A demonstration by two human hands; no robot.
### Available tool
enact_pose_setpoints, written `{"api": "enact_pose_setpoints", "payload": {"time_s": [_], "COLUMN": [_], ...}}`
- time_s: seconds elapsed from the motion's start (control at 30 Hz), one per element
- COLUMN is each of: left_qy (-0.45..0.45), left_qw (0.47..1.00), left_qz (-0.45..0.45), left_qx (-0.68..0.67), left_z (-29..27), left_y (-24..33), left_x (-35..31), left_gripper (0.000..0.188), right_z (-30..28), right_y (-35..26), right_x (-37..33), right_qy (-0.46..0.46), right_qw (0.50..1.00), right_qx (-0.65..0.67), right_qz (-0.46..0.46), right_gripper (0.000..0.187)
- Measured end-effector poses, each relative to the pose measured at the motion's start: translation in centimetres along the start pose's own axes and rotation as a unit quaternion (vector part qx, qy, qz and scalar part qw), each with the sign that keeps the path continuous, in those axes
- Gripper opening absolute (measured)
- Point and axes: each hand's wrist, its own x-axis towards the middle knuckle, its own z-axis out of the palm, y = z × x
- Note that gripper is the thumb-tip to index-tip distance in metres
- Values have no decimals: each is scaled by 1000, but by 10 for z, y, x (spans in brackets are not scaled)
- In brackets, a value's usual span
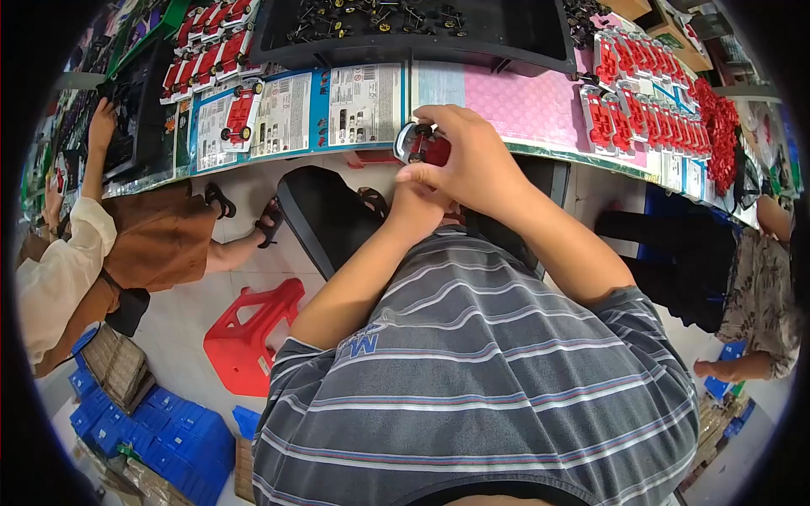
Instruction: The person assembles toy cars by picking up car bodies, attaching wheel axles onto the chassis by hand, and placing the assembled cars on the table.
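A small toy car (408, 145) with a silvery-white body, red underside and black wheel parts is held up at the table's front edge. My right hand (477, 160) is closed round its right side, with the fingers along the top and the thumb low. Just beneath, my left hand (416, 207) is closed at the near end of the car. Its fingertips are mostly hidden behind the right hand. A finished-looking red and white car (241, 114) with wheels lies underside up on printed card sheets (291, 110) to the left.
A black tray (422, 55) of wheel-and-axle sets stands ahead. Rows of red-bottomed cars (645, 110) lie right, beside a red pile (721, 139); more cars (207, 63) lie left. A red stool (245, 346) and blue boxes (169, 434) are on the floor. People sit at both sides.
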Motion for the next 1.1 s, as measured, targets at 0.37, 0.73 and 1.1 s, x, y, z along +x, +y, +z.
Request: {"api": "enact_pose_setpoints", "payload": {"time_s": [0.37, 0.73, 1.1], "left_qy": [14, 48, 347], "left_qw": [996, 997, 934], "left_qz": [83, 33, 88], "left_qx": [20, -40, 20], "left_z": [1, -16, -155], "left_y": [40, 56, 115], "left_x": [-15, -23, -93], "left_gripper": [24, 31, 38], "right_z": [-5, -14, -105], "right_y": [1, 9, 121], "right_x": [-9, -4, -90], "right_qy": [-14, 3, 151], "right_qw": [997, 993, 947], "right_qx": [70, 113, -248], "right_qz": [2, 24, 141], "right_gripper": [53, 46, 35]}}
